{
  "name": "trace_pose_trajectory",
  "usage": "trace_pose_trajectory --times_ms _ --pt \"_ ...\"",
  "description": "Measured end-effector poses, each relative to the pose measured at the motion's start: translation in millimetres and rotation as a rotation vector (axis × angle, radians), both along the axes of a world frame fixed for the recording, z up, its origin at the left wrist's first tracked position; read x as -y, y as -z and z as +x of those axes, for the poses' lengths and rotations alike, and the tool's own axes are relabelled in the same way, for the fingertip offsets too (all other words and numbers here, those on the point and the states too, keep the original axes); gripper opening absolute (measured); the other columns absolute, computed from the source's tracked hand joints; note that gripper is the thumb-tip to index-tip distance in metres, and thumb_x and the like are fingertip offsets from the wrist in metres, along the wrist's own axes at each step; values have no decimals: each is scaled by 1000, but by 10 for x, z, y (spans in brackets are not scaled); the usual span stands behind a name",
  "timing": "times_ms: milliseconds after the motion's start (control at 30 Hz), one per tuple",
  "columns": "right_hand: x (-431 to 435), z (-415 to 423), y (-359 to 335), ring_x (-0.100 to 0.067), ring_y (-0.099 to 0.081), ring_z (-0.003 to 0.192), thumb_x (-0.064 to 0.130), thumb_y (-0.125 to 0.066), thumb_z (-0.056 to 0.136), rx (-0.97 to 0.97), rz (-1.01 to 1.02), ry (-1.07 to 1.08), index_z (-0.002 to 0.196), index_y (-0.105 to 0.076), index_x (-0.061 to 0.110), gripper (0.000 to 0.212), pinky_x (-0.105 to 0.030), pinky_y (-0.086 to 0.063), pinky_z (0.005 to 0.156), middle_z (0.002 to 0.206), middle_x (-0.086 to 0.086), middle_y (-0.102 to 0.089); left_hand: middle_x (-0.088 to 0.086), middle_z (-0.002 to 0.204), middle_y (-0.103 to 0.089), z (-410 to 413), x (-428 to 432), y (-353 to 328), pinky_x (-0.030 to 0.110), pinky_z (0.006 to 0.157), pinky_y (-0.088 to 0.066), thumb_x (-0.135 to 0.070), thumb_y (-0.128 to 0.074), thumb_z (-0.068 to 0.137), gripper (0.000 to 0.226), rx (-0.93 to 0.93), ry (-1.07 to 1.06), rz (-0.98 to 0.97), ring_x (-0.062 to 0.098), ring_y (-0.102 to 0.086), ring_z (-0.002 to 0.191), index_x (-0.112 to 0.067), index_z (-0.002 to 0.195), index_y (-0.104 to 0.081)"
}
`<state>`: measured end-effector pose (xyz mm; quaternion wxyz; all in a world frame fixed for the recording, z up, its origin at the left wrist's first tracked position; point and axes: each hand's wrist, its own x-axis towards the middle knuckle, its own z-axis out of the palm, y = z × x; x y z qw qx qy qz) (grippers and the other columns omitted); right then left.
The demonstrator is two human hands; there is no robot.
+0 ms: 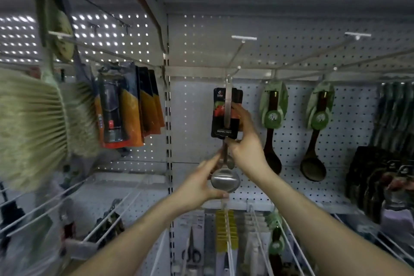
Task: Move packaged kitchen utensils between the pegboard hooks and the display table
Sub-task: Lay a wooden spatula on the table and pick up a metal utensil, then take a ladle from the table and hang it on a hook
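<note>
A steel ladle [225, 180] with a black printed card [221, 116] on its handle hangs from a pegboard hook [230, 75] at the centre. My right hand [245, 141] grips the card and the handle from the right side. My left hand [199, 186] holds the ladle's bowl from the left and underneath, with its fingers curled round it. The top of the handle sits at the hook's tip.
Two dark wooden spoons [272, 127] [313, 132] with green cards hang to the right. Orange-carded tools [125, 107] and a bristle brush [38, 127] hang at left. White wire hooks [107, 215] jut out below, with scissors [191, 251] and other packs lower down.
</note>
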<state>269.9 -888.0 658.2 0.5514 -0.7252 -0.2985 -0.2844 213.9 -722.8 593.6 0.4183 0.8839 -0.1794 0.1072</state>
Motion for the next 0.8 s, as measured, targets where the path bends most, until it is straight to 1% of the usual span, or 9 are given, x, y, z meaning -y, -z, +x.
trace_pose_trajectory --times_ms 100,267,400,467,533,600,667,733,800 --pt "-23 157 55 -6 -41 152 -5 -70 95 33 -2 0 160 -39 39 84 -47 -44 123 162 14 -45 -17 141 -48 180 -28 67 0 95 -41 -26 -90 83 115 7 -27 -15 -12 -51 126 -60 161 -13" --pt "-23 104 134 8 -40 146 -2 -69 96 40 9 5 161 -38 40 83 -38 -47 120 158 18 -42 -19 145 -46 179 -57 135 1 105 -37 -25 -89 85 116 19 -50 -31 -21 -45 127 -56 164 -10" --pt "108 -237 220 2 -56 122 -6 -67 94 -20 -55 98 159 -33 51 94 -29 -59 97 143 7 -46 -20 159 -32 -153 -96 202 11 114 -35 -31 -88 87 114 13 -48 -107 -3 -43 142 -60 162 -7" --pt "191 -558 335 7 -59 114 -3 -67 98 -47 -56 136 160 -33 47 87 -25 -60 91 142 8 -42 -23 162 -25 -437 -143 290 14 112 -39 -34 -86 88 111 16 -42 -159 3 -39 145 -65 159 -7" --pt "259 -949 525 10 -53 120 -2 -66 99 -68 -59 183 160 -36 43 81 -25 -58 96 141 11 -40 -25 163 -22 -801 -198 450 14 112 -41 -37 -84 88 106 25 -69 -180 3 -40 144 -68 157 -9" --pt "300 -1407 790 9 -51 123 3 -68 99 -92 -89 226 154 -39 46 76 -26 -56 101 138 14 -41 -25 163 -24 -1234 -266 654 24 119 -41 -40 -81 89 100 43 -86 -191 1 -41 144 -68 156 -13" --pt "289 -1914 1093 5 -52 123 9 -70 99 -76 -148 266 148 -42 49 69 -28 -54 103 134 19 -43 -26 158 -30 -1696 -378 891 18 115 -42 -38 -81 91 93 73 -78 -232 -3 -40 144 -69 154 -20" --pt "221 -2427 1436 1 -52 125 10 -73 96 -54 -259 286 145 -42 51 71 -21 -49 100 136 23 -43 -33 148 -35 -2179 -525 1144 10 106 -42 -38 -80 92 86 89 -81 -244 -9 -42 139 -73 149 -26" --pt "112 -2899 1772 -3 -48 129 12 -75 95 -99 -416 303 146 -41 49 71 -10 -42 93 138 23 -39 -40 147 -31 -2651 -680 1366 14 108 -39 -42 -76 95 81 59 -117 -189 -13 -38 139 -75 148 -24"
